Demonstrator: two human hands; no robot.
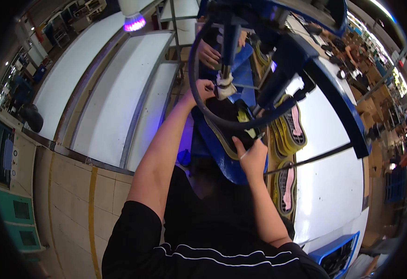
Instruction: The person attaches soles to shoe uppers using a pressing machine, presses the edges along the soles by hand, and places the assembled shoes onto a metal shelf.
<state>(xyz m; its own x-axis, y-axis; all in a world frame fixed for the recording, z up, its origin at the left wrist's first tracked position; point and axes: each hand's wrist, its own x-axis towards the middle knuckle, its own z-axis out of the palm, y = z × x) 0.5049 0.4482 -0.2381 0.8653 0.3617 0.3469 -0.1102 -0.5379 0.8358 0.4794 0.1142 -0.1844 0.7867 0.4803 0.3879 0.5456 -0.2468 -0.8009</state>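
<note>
A black shoe (223, 109) with a yellowish sole edge lies on a blue machine plate (231, 168) in front of me. My right hand (252, 154) grips its near end, thumb on top. At the far end, my left hand (201, 91) is closed with bent fingers at the shoe's edge, beside a press foot wrapped in whitish cloth (225, 88). A thick black hose (195, 69) loops in front and partly covers the left fingers and the shoe. Yellow-green material (243, 116) shows at the shoe's opening.
Several yellow-rimmed shoe soles with pink insides (288, 123) are stacked right of the machine on a white table (322, 186). A blue machine arm (301, 56) hangs overhead. Another person's hand (209, 55) is across the machine. White shelves (119, 93) stand left, a blue crate (336, 255) lower right.
</note>
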